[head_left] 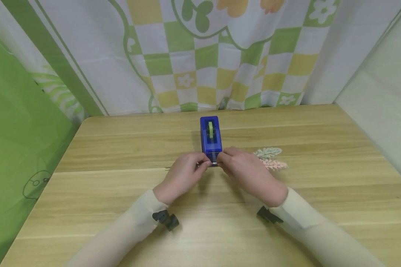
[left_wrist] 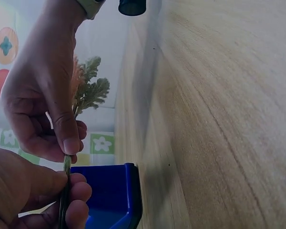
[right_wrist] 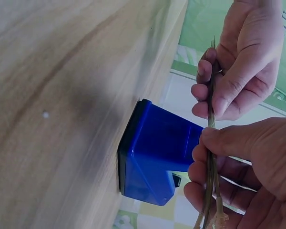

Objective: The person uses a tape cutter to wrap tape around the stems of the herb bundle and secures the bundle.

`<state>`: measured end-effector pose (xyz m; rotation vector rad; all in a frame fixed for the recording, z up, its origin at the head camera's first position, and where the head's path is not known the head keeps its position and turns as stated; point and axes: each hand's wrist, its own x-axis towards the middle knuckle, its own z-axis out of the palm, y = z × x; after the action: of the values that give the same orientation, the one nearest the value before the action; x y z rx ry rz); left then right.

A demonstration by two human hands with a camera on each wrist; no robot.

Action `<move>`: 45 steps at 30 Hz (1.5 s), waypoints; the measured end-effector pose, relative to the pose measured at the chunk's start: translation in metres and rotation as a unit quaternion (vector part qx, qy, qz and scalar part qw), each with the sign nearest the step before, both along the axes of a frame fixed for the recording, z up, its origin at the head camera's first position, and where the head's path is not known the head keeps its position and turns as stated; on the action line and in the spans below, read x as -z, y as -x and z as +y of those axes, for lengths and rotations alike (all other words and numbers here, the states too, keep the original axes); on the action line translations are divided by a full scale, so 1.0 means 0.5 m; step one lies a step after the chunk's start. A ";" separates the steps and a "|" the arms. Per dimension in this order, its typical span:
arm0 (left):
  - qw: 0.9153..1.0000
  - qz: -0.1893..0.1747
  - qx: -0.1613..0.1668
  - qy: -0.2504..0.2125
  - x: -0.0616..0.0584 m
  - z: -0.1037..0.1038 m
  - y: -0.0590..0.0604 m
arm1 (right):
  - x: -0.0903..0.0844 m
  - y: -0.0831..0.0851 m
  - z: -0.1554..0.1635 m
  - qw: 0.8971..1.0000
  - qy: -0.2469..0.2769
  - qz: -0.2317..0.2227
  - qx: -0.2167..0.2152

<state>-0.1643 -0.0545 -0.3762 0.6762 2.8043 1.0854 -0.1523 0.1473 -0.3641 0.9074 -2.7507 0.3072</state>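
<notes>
- Head view: a wooden table (head_left: 120,148) stands before a checked curtain (head_left: 204,55); the left hand (head_left: 183,174) and right hand (head_left: 247,170) meet at the blue tape dispenser (head_left: 211,139), fluffy sprigs (head_left: 270,157) beside them.
- Left wrist view: both hands pinch thin stems (left_wrist: 66,191).
- Right wrist view: both hands grip the stems just beside the dispenser.

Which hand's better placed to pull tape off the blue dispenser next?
Probably the right hand: its fingers sit against the blue dispenser front edge. But both it and the left hand pinch the thin stems, so one grip must release first.
</notes>
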 end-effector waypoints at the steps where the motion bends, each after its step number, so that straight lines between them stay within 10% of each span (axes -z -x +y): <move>1: 1.000 -0.001 -0.002 -0.004 0.000 0.000 0.000 | 0.000 0.001 0.000 1.000 0.004 -0.005 0.002; 18: 0.999 0.004 -0.017 -0.044 0.003 0.001 0.007 | 0.007 0.014 0.002 0.999 0.033 -0.021 0.002; 45: 0.997 -0.021 0.000 -0.071 0.004 -0.001 0.011 | -0.007 0.031 -0.017 0.975 0.091 -0.190 0.069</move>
<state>-0.1700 -0.0548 -0.3782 0.6553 2.7119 1.2922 -0.1681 0.1387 -0.3609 0.6627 -3.0400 0.7649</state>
